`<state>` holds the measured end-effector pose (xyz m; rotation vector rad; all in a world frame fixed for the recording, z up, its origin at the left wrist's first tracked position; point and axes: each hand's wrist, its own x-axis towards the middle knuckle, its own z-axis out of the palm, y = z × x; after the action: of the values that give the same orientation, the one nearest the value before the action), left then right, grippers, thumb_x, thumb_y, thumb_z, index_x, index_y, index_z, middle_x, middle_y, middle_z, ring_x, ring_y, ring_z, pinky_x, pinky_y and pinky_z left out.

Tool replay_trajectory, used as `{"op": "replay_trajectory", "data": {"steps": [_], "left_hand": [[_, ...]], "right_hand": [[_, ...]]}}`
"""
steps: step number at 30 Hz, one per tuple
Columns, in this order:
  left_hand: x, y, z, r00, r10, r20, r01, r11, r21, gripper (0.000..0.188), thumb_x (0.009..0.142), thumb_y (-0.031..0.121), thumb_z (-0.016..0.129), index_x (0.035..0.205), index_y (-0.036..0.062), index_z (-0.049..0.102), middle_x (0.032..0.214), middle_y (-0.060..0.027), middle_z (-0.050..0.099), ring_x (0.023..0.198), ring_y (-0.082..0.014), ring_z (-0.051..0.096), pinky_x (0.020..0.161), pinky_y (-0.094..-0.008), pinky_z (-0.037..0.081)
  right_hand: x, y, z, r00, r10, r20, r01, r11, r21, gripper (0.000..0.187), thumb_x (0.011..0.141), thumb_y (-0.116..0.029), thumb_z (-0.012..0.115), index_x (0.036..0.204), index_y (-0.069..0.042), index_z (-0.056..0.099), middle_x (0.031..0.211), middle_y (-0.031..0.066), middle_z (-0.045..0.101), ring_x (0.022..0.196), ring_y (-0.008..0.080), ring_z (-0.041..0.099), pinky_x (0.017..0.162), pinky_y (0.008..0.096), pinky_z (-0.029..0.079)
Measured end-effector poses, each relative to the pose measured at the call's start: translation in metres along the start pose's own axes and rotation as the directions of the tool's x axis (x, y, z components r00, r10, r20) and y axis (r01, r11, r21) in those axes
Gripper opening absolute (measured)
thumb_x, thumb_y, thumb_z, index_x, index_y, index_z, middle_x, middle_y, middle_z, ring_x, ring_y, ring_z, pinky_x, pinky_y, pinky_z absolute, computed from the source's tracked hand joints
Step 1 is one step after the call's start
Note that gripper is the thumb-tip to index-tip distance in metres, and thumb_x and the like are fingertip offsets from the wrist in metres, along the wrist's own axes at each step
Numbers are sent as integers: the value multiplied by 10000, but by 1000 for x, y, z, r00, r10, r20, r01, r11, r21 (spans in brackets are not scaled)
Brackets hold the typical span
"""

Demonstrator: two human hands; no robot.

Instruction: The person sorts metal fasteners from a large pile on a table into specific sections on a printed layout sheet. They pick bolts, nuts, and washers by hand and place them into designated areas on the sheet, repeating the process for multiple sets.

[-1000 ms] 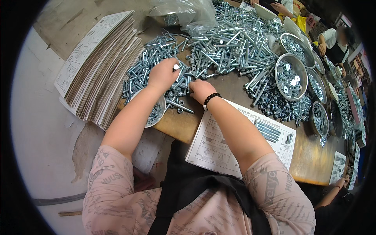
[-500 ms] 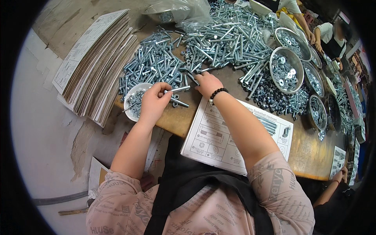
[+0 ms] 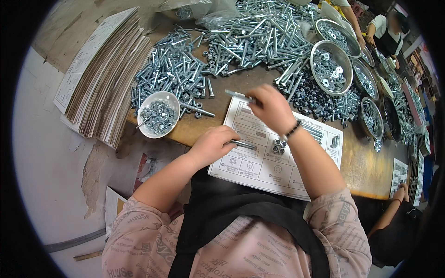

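My left hand [image 3: 214, 145] is closed round a couple of silver bolts [image 3: 242, 144], held just over the left half of a printed hardware card [image 3: 266, 173]. Above the card's far edge, my right hand [image 3: 272, 110] pinches another bolt [image 3: 236, 95], slightly blurred. Small dark-centred nuts [image 3: 278, 147] sit grouped mid-card, and several bolts [image 3: 316, 133] lie side by side beyond my right forearm, which hides part of the card. To the left, a white bowl [image 3: 178, 118] holds small nuts, with a thin rod leaning over its rim.
A large heap of bolts [image 3: 259, 39] spreads across the far table, with a smaller bolt pile [image 3: 167, 69] at left. Black nuts [image 3: 320, 99] and metal bowls of washers [image 3: 350, 78] stand right. A tall stack of cards [image 3: 104, 78] rises at far left. Other people work at right.
Both hands have come back from the bolt piles to the card. My left hand moved right and nearer with bolts; my right hand drew back to the right, carrying a bolt.
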<state>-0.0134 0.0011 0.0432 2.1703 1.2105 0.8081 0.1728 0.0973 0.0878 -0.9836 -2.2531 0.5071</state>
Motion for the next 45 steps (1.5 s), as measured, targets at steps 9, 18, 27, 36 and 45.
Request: {"op": "replay_trajectory", "data": {"steps": [9,18,27,36,45], "left_hand": [[5,-2,-10,996,-56,74,55,998,16,162,731,52,622,890,23,635,890,-105,584,855,-278,568,763,-352,458],[2,13,-7,980,-13,199,-12,992,124,343,673,165,700,992,86,601,991,-53,566,971,-235,509,873,-347,355],[3,7,-3,985,45,166,-72,985,159,274,687,125,675,948,83,602,933,-50,574,931,-225,533,867,-354,345],[0,3,2,993,88,79,-102,976,192,280,705,148,672,975,129,602,946,-24,565,953,-197,522,856,-352,332],[-38,-46,-110,938,-202,-280,339,691,638,155,684,201,685,786,90,649,798,-72,598,790,-266,580,717,-406,425]], "right_hand": [[-114,-23,4,966,-59,252,73,996,-44,199,742,-91,573,942,-87,571,910,92,557,787,274,576,668,350,492],[-111,-21,-3,977,74,202,-32,978,-205,271,650,-137,682,899,-80,593,864,90,551,836,263,550,709,352,474],[-110,-21,2,976,102,191,-56,971,-231,235,657,-168,688,871,-95,628,797,72,558,791,261,555,685,356,465],[-109,-24,1,974,125,190,-69,958,-278,204,659,-170,679,837,-99,607,768,81,546,760,258,555,644,362,471],[-122,-24,-37,982,166,90,-146,970,-193,280,678,-142,711,931,-67,618,823,89,570,776,266,557,657,349,463]]}}
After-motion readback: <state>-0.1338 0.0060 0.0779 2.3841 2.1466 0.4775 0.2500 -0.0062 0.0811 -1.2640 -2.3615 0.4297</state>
